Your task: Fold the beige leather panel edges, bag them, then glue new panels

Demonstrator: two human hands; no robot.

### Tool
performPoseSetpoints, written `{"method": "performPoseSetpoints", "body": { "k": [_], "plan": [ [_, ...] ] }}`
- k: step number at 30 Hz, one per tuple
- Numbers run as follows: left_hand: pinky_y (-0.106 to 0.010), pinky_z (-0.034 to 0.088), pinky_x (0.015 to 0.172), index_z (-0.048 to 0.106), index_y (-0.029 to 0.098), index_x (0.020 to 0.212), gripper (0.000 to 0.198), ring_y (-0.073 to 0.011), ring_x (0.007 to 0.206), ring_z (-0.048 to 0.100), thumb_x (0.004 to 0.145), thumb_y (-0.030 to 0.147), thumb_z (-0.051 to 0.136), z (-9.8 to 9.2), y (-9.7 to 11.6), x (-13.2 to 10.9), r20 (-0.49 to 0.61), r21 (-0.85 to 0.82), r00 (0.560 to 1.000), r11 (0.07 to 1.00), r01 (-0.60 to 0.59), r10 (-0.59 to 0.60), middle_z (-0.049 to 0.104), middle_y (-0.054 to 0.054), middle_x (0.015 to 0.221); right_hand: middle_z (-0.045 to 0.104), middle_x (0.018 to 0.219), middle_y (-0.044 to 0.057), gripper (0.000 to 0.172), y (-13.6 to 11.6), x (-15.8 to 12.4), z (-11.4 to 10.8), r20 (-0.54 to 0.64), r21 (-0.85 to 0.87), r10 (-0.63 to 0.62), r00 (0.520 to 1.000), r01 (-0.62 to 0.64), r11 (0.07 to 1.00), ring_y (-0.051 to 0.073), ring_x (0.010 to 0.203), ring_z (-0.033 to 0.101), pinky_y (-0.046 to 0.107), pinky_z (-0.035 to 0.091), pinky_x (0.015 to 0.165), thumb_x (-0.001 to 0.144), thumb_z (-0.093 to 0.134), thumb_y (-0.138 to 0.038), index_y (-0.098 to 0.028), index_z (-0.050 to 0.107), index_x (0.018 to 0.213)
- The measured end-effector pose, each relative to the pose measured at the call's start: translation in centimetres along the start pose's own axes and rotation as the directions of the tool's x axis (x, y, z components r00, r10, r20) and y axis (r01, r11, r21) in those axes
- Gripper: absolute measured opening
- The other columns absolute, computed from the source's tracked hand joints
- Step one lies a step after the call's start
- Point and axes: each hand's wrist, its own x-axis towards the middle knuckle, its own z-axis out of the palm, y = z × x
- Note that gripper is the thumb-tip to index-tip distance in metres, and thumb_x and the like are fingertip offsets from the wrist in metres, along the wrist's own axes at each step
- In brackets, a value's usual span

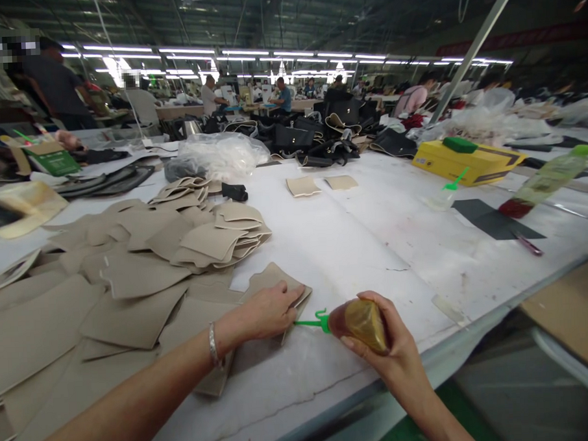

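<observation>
My right hand (389,333) is wrapped round a squeeze bottle (359,325) of amber-brown liquid, tilted on its side. Its thin green nozzle points left and reaches the edge of a beige piece (272,278). On that piece rests my left hand (271,310), index finger stretched out along its right corner; the thumb side and the other fingers are bent, and part of the piece's edge is lifted near them. A large spread of overlapping beige pieces (145,272) lies to the left, partly under my left forearm.
Two small beige pieces (302,186) lie farther back on the white table (344,244). At right are a yellow box (460,161), a green-capped bottle (546,183) and a dark sheet (493,218). Black bags (295,136) and clear plastic (223,155) are behind. People work in the background.
</observation>
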Motion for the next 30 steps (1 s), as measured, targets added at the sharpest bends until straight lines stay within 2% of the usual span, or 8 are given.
{"method": "performPoseSetpoints", "body": {
  "k": [3,8,13,18,23,28,30],
  "plan": [
    [-0.032,0.047,0.076,0.038,0.023,0.141,0.050,-0.0217,0.083,0.061,0.091,0.028,0.032,0.42,-0.16,0.08,-0.009,0.013,1.000,1.000,0.022,-0.022,0.059,-0.009,0.102,0.059,0.116,0.003,0.060,0.11,-0.22,0.18,0.087,0.044,-0.001,0.996,-0.003,0.999,0.023,0.105,0.059,0.030,0.049,0.087,0.071,0.079,-0.039,-0.028,0.049,0.121],
    [-0.033,0.047,0.078,0.038,0.022,0.141,0.051,-0.0221,0.084,0.061,0.091,0.029,0.032,0.58,-0.24,0.10,-0.006,0.002,1.000,1.000,0.016,-0.016,0.059,-0.009,0.101,0.057,0.118,0.003,0.058,0.13,-0.24,0.29,0.052,0.054,-0.007,0.999,0.004,0.999,0.023,0.105,0.058,0.029,0.049,0.087,0.071,0.079,-0.037,-0.029,0.049,0.120],
    [-0.034,0.047,0.078,0.037,0.022,0.142,0.052,-0.0229,0.083,0.061,0.092,0.030,0.032,0.45,-0.13,0.00,-0.002,0.010,0.999,0.999,0.035,-0.035,0.058,-0.011,0.103,0.056,0.116,0.002,0.061,0.23,-0.50,0.30,0.155,0.140,0.010,0.988,-0.032,0.990,0.022,0.106,0.057,0.030,0.048,0.089,0.072,0.079,-0.038,-0.030,0.046,0.123],
    [-0.034,0.047,0.081,0.038,0.024,0.141,0.050,-0.0227,0.085,0.061,0.093,0.032,0.032,0.52,0.00,0.04,0.000,-0.015,0.999,0.999,0.046,-0.046,0.057,-0.009,0.102,0.056,0.118,0.004,0.061,0.52,-0.72,0.22,0.043,0.083,0.047,0.998,-0.050,0.995,0.024,0.106,0.057,0.031,0.049,0.086,0.071,0.079,-0.037,-0.028,0.046,0.122],
    [-0.036,0.048,0.082,0.036,0.023,0.143,0.052,-0.0233,0.085,0.062,0.092,0.031,0.032,0.49,0.11,0.04,0.019,-0.013,0.998,0.998,0.066,-0.066,0.056,-0.010,0.105,0.058,0.116,0.004,0.062,0.28,-1.08,0.54,0.141,0.164,0.018,0.990,-0.041,0.986,0.024,0.107,0.058,0.032,0.049,0.090,0.071,0.079,-0.037,-0.028,0.046,0.123],
    [-0.035,0.047,0.083,0.036,0.024,0.142,0.050,-0.0229,0.087,0.061,0.093,0.032,0.032,0.39,0.15,0.06,0.026,-0.019,0.997,0.997,0.071,-0.071,0.056,-0.009,0.104,0.057,0.116,0.005,0.060,0.30,-0.73,0.34,0.036,0.089,0.022,0.999,-0.025,0.996,0.024,0.105,0.058,0.032,0.050,0.085,0.071,0.079,-0.037,-0.027,0.047,0.121],
    [-0.035,0.047,0.083,0.036,0.025,0.142,0.050,-0.0228,0.087,0.061,0.093,0.032,0.032,0.44,0.11,0.11,0.027,-0.018,0.997,0.997,0.072,-0.072,0.056,-0.009,0.104,0.056,0.116,0.005,0.060,0.18,-0.82,0.36,0.058,0.119,0.013,0.998,-0.020,0.993,0.024,0.106,0.057,0.033,0.050,0.086,0.071,0.079,-0.036,-0.028,0.047,0.121]
  ]
}}
